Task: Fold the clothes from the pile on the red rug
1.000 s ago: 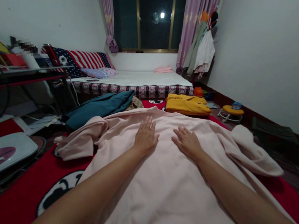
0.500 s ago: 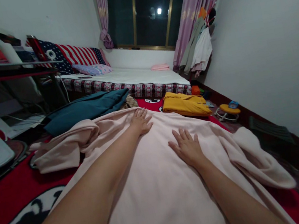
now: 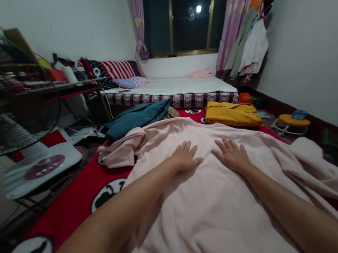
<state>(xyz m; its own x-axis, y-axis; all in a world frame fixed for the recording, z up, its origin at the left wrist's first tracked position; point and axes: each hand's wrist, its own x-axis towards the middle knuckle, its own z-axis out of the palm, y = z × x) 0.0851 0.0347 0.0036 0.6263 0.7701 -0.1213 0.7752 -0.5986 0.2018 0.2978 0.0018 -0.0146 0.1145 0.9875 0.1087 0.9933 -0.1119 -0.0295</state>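
A pale pink sweatshirt (image 3: 203, 212) lies spread flat on a red patterned rug (image 3: 71, 200), neck end away from me. My left hand (image 3: 186, 158) rests palm down on its upper chest, fingers stretched out. My right hand (image 3: 233, 154) lies flat beside it, a short gap apart, fingers spread. Neither hand holds anything. One sleeve (image 3: 124, 149) is bunched at the far left, the other sleeve (image 3: 320, 169) lies crumpled at the right.
A folded yellow garment (image 3: 232, 114) and a teal garment (image 3: 136, 118) lie beyond the sweatshirt. A low mattress (image 3: 175, 88) stands under the window. A fan (image 3: 1, 86) and a white scale (image 3: 41, 168) are at left. A small yellow stool (image 3: 292, 120) sits near the right wall.
My left hand has drawn back from the neckline to the chest, beside the right hand, which slid slightly forward. The view has swung left, bringing the fan in.
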